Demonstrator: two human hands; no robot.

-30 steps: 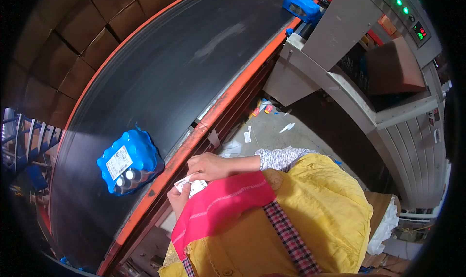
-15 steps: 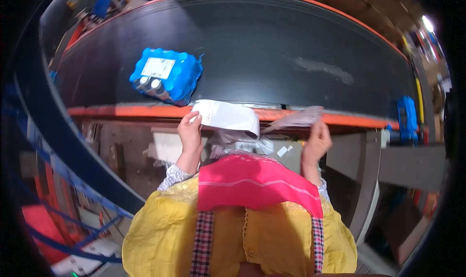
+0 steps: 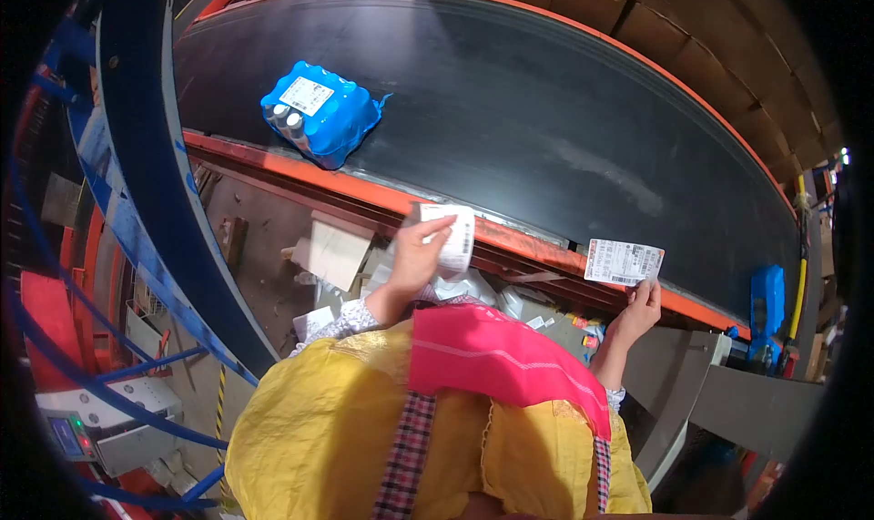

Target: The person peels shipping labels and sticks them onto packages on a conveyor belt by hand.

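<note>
A printed white label (image 3: 623,261) is pinched at its lower right corner by my right hand (image 3: 640,312), over the near rim of the conveyor. My left hand (image 3: 419,259) has its fingers closed on a white label strip (image 3: 454,238), which hangs partly behind the hand and is blurred at its left side. On the black belt (image 3: 473,110) at the upper left lies a blue wrapped pack of bottles (image 3: 336,110), with a white label on its top and two bottle caps showing. Neither hand touches the pack.
An orange rail (image 3: 364,190) edges the belt. A second blue pack (image 3: 767,300) sits at the belt's right end. Cardboard boxes (image 3: 674,42) line the far side. Blue metal framework (image 3: 173,174) stands at left, a grey machine frame (image 3: 756,402) at right.
The view has turned toward the belt. My hands, together on a label a second ago, are now apart, each with its own label. The right label has come into clear view.
</note>
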